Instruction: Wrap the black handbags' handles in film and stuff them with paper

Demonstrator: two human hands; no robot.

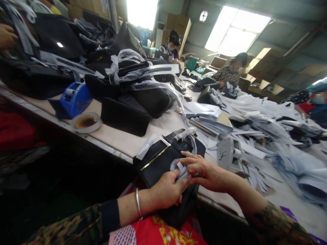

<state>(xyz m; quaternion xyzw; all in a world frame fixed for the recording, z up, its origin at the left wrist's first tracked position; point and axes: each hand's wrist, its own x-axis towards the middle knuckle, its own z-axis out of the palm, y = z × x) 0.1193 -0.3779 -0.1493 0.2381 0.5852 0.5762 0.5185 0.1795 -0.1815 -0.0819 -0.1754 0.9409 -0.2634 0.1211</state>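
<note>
A black handbag (155, 166) with a gold zipper lies tilted at the table's front edge, partly over my lap. On it is a coiled strap (174, 164) in clear plastic wrap. My left hand (167, 190), with a silver bangle at the wrist, closes round the near side of this coil; its fingertips are partly hidden. From the right, my right hand (201, 170) presses bent fingers onto the same coil. A small white strip (180, 166) shows between the two hands. The bag's handle (192, 137), also wrapped, stands at its far side.
A blue tape dispenser (76, 98) and a tape roll (86, 122) sit by the left edge. Black bags (125, 115) are heaped behind. A grey dispenser (228, 154), papers (209, 119) and plastic wrap (296, 163) cover the right side. Several people work around the table.
</note>
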